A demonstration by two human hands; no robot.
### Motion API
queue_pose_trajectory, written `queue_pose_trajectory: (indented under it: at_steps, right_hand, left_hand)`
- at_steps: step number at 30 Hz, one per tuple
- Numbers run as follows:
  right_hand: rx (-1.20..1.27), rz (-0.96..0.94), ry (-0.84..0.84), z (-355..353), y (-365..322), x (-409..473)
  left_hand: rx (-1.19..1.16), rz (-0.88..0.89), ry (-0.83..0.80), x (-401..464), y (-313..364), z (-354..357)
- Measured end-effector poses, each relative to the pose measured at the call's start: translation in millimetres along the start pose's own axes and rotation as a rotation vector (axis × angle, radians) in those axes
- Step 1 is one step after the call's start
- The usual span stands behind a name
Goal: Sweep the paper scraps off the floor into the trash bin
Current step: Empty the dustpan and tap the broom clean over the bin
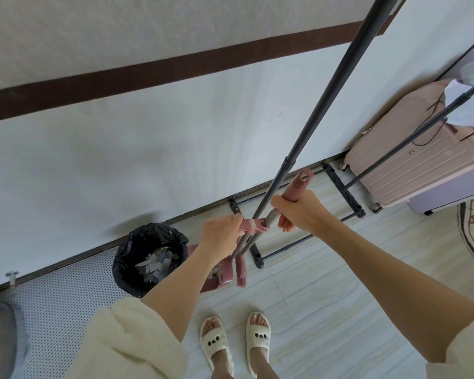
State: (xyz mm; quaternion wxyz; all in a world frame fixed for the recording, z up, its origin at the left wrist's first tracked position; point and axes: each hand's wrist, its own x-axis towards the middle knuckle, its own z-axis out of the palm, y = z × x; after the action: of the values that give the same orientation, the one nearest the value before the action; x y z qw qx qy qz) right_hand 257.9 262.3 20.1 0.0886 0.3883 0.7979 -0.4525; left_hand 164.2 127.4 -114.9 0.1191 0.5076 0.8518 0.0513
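Note:
A trash bin [126,258] lined with a black bag stands by the wall at lower left, with several paper scraps [155,265] inside it. Right beside it a pink dustpan [219,277] rests on the floor with a few scraps in it, and the pink broom head [241,272] hangs next to the pan. My left hand [220,235] grips the pink top of the dustpan handle [253,225]. My right hand [301,210] grips the pink broom handle [298,186], held just above and right of the left hand.
A dark metal clothes rack [326,105] rises in front of my hands, its base bars [342,187] on the floor along the wall. A pink suitcase [411,160] stands at right. A dotted mat [66,291] lies at left. My slippered feet [236,343] are below.

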Motion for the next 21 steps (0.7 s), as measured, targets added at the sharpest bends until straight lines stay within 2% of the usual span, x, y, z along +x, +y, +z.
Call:
queue_pose_trajectory:
  at_steps: [9, 16, 21]
  right_hand:
    - [-0.134, -0.086, 0.059, 22.0, -5.1, -1.1]
    - [0.063, -0.007, 0.07, 18.8, 5.4, 0.1]
    - [0.051, -0.006, -0.012, 11.6, 2.4, 2.4]
  left_hand:
    - [0.022, -0.012, 0.026, -9.2, 3.9, 8.4]
    - [-0.001, -0.048, 0.038, -12.9, 2.1, 9.0]
    - [-0.036, -0.082, -0.011, -9.5, 2.3, 0.3]
